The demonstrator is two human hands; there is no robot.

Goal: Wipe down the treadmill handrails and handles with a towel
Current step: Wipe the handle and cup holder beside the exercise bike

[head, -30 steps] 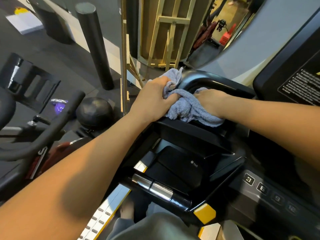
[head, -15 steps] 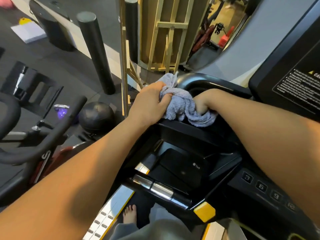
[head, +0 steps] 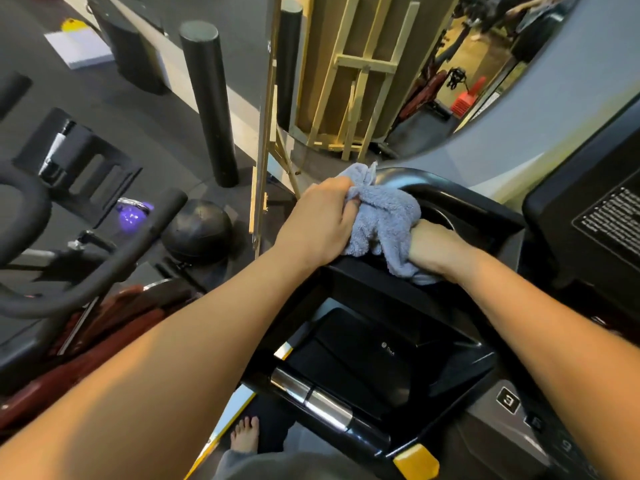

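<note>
Black treadmill console (head: 460,209), grey towel (head: 384,220) — dark gym floor (head: 138,133)

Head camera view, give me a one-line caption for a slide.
Both hands, left and right, bunch a blue towel against the treadmill's black handle.

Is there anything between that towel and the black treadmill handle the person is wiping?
Nothing visible. The towel lies directly on the black handle, gripped by the left hand and the right hand, with no object between cloth and handle.
</note>
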